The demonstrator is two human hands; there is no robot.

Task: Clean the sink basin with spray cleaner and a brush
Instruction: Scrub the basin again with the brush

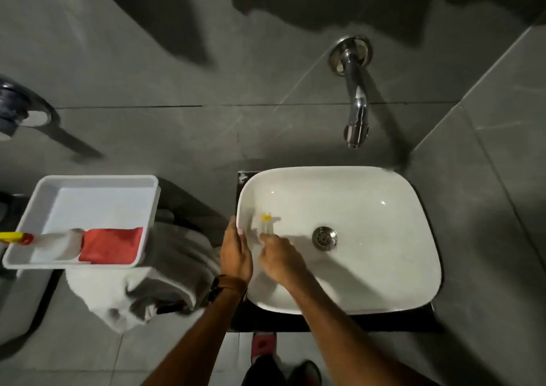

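Right hand (279,257) closed around brush (266,223), scrubbing sink (413,267) wall at nine o'clock — left hand (236,249) flat, open on rim, apparently bracing.

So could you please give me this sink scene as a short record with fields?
sink: white basin, drain in the middle
right hand: holds a small brush at the basin's left side
left hand: rests on the left rim
tray: left of the sink, holds a spray bottle and a red cloth
tap: on the wall above
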